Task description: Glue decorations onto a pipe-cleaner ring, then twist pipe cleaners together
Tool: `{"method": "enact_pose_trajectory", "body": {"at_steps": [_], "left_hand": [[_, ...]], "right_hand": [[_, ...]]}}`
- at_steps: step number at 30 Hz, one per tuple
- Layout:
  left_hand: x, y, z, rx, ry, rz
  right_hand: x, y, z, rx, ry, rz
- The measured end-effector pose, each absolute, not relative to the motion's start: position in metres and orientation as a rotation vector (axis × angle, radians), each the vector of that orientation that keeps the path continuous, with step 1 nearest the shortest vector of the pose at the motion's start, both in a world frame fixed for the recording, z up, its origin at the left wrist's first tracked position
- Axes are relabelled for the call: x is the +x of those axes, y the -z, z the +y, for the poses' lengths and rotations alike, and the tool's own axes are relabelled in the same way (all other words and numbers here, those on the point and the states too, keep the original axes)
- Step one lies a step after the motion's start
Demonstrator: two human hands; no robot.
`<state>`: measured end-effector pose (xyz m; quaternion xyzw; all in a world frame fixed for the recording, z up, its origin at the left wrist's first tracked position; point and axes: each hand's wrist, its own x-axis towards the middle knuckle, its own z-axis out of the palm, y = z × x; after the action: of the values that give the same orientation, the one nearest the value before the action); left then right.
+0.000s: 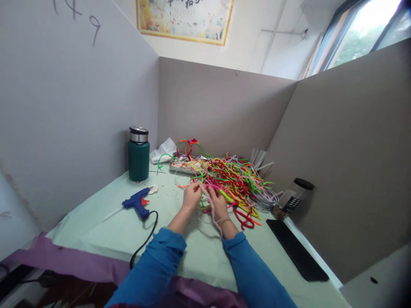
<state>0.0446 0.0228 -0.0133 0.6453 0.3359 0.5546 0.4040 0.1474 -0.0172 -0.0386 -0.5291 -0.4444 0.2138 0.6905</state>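
My left hand (192,196) and my right hand (219,205) are close together over the middle of the table. Between them runs a pale pink pipe cleaner (212,207), pinched by the fingers of both hands. Its loose end hangs down past my right wrist toward the tabletop. Just behind my hands lies a big tangled heap of coloured pipe cleaners (237,175), in red, green, yellow, orange and pink. A red pipe cleaner bent into loops (245,219) rests to the right of my right hand.
A blue glue gun (138,203) with a black cord lies left on the green table cover (105,239). Behind it stands a green bottle (139,156). A metal tray (181,169) of small pieces sits at the back. On the right are a clear jar (293,196) and a flat black object (295,250).
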Motion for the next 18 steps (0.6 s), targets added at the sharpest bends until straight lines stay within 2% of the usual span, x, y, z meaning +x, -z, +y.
{"method": "enact_pose_trajectory", "body": {"at_steps": [4, 18], "left_hand": [[0.046, 0.015, 0.022, 1.672, -1.405, 0.857], [0.046, 0.013, 0.018, 1.915, -1.387, 0.885]], "right_hand": [[0.147, 0.041, -0.015, -1.184, -0.586, -0.93], [0.148, 0.031, -0.023, -1.095, -0.499, -0.949]]}}
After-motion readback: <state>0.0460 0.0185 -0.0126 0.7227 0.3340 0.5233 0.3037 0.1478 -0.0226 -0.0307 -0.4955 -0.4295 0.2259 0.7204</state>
